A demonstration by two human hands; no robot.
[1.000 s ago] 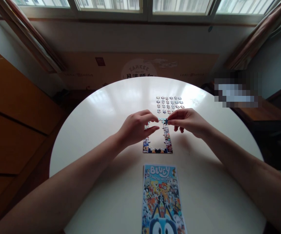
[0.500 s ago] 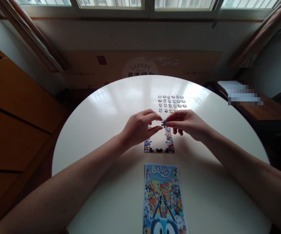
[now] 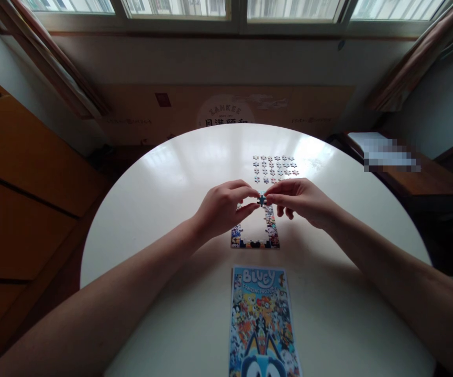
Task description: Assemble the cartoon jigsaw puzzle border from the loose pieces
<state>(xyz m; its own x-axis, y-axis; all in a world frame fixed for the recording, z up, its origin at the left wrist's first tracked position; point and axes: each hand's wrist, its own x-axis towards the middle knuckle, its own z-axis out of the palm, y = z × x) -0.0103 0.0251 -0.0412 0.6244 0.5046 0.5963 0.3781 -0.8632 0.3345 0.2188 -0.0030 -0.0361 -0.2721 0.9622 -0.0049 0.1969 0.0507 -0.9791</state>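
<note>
A small dark-blue puzzle piece (image 3: 262, 200) is pinched between the thumb and forefinger of my right hand (image 3: 299, 200), above the puzzle's far part. My left hand (image 3: 226, 207) is at the piece's left side, thumb and forefinger apart, their tips close to its edge; whether they touch it I cannot tell. Below both hands lies a partly assembled puzzle border (image 3: 272, 230), a frame of joined pieces around a bare middle. My hands hide its far end. Loose puzzle pieces (image 3: 271, 165) stand in rows just beyond my hands.
A colourful Bluey picture sheet (image 3: 263, 319) lies nearer to me on the round white table (image 3: 151, 209). A wooden surface (image 3: 426, 180) with a blurred pale item stands at the right, an orange-brown cabinet (image 3: 25, 173) at the left. Windows are at the back.
The puzzle piece has turned slightly in my right fingers and shows more of its face. My hands stay nearly in place; the whole view has shifted a little.
</note>
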